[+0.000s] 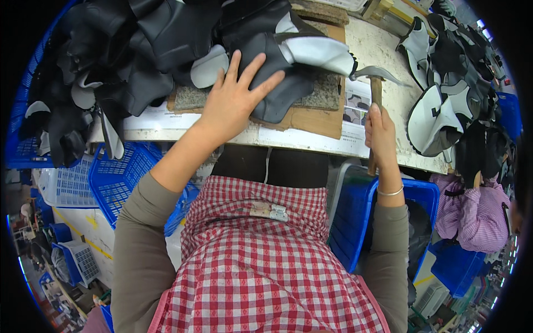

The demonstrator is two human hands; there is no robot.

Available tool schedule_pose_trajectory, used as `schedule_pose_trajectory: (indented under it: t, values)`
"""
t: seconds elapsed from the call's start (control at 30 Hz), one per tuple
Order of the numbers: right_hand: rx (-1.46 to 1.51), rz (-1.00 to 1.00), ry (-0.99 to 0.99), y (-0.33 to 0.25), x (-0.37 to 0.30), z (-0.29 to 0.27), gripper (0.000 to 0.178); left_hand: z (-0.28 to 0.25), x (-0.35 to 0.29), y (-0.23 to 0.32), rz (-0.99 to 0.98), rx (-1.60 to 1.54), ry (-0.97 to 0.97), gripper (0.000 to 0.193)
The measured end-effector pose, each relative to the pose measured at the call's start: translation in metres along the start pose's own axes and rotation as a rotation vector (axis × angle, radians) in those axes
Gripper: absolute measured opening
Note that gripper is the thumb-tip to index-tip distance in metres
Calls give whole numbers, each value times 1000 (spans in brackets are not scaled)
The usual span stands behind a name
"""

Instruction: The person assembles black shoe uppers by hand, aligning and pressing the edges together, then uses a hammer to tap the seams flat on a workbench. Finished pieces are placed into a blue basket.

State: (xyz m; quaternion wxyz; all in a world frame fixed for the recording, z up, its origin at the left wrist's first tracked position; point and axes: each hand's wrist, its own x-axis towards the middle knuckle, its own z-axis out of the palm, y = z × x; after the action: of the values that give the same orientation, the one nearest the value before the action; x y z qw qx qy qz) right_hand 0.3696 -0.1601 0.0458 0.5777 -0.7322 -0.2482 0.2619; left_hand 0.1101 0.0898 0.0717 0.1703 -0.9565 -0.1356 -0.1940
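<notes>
My left hand (236, 94) lies with its fingers spread on a black shoe upper (275, 77). A white part (319, 53) of the piece stretches to the right, its end near the hammer. In my right hand (381, 133) is a hammer (376, 91) with a wooden handle, its curved metal head over the right edge of the work pad. Beneath the upper are a grey slab (322, 94) and a sheet of brown cardboard (327, 125). A heap of black and white shoe uppers (166, 33) lies left of and beyond my left hand.
The white table (383, 44) bears printed sheets (355, 105). More uppers (438, 119) are piled at the right. Blue crates stand below: one (119, 172) at left, a bin (361, 222) beside my right arm. A co-worker in a pink checked top (472, 216) is at far right.
</notes>
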Motion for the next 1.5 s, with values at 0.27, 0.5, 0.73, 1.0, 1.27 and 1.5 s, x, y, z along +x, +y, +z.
schedule_pose_trajectory:
  t: [0.27, 0.5, 0.73, 1.0, 1.27, 1.5]
  values:
    - [-333, -316, -134, -8, -50, 39, 33, 12, 43, -47, -129, -606, -38, 66]
    - [-815, -608, -189, -47, -19, 89, 32, 21, 41, -62, -252, -775, -167, 53]
    - [-1029, -642, -285, -103, 3, 117, 40, 6, 78, -83, -194, -912, -320, 37]
    - [-1044, -606, -303, -81, 4, 121, 45, -11, 69, -75, -171, -881, -305, 37]
    - [-982, -611, -240, -33, 26, 106, 40, 19, 53, -68, -203, -742, 9, 34]
    - [-745, -366, -266, -41, -5, 123, 43, 23, 1, -3, -1170, -1391, 113, 56]
